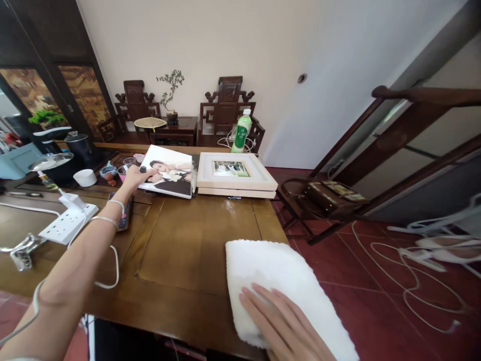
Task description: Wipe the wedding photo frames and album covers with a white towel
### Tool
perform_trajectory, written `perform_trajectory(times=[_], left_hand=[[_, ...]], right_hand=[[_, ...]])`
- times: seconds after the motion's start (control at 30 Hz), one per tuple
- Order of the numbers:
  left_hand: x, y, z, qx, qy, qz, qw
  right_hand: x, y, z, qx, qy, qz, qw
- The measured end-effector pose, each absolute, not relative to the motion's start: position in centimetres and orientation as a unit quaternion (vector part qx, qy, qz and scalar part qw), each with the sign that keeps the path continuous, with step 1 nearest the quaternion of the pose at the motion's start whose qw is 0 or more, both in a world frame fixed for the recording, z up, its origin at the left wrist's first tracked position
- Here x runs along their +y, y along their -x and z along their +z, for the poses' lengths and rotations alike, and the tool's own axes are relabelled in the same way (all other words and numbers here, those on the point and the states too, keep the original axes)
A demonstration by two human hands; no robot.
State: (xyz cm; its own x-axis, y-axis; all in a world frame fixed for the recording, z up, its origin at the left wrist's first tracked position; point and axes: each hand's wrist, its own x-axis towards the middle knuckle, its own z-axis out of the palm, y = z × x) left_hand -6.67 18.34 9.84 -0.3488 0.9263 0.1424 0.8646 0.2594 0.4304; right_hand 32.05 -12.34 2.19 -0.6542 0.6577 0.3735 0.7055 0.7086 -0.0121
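Observation:
My left hand point(137, 178) reaches across the wooden table point(195, 235) and grips the left edge of a large photo print point(171, 172), which is tilted up off the table. Beside the print on its right lies a stack of two cream picture frames point(236, 175) with a photo in the top one. My right hand point(281, 321) lies flat, fingers stretched out, on a folded white towel point(278, 273) at the table's near right corner. The towel hangs partly over the table edge.
A white power strip point(69, 220) with its cable, a phone point(124, 213), a white bowl point(84, 177) and a kettle point(77, 145) sit at the left. A green bottle point(241, 131) stands behind the frames. A dark wooden chair point(319, 200) and loose cables point(413, 271) occupy the red floor at right.

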Motion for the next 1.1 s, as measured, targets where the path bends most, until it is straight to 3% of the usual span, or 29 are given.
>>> perform_trajectory(times=[0.23, 0.33, 0.53, 0.67, 0.77, 0.9, 1.0, 1.1], left_hand=[[11.2, 9.2, 14.6, 0.777, -0.542, 0.311, 0.078], [7.5, 9.1, 16.7, 0.772, -0.507, 0.359, 0.134], [1.6, 7.8, 18.9, 0.763, -0.507, 0.339, 0.212], [-1.2, 6.1, 18.3, 0.705, -0.554, 0.342, 0.282], [-2.6, 4.9, 16.9, 0.660, -0.566, 0.314, 0.382], [-3.1, 3.4, 14.5, 0.621, -0.615, 0.279, 0.398], [-2.5, 2.1, 12.4, 0.606, -0.628, 0.230, 0.431], [-1.4, 1.0, 10.3, 0.571, -0.644, 0.212, 0.463]], right_hand=[[-12.3, -32.2, 2.2, -0.865, 0.390, -0.080, 0.304], [-12.1, -32.5, 1.9, -0.850, 0.398, -0.074, 0.338], [-12.2, -32.4, 1.8, -0.886, 0.374, -0.091, 0.259], [-11.5, -33.7, 2.4, -0.882, 0.388, -0.087, 0.251], [-10.9, -36.0, 3.0, -0.800, 0.458, -0.122, 0.369], [-10.5, -38.3, 4.3, -0.597, 0.582, -0.190, 0.519], [-10.1, -38.3, 5.3, -0.606, 0.569, -0.228, 0.507], [-9.2, -37.4, 5.3, -0.708, 0.467, -0.273, 0.454]])
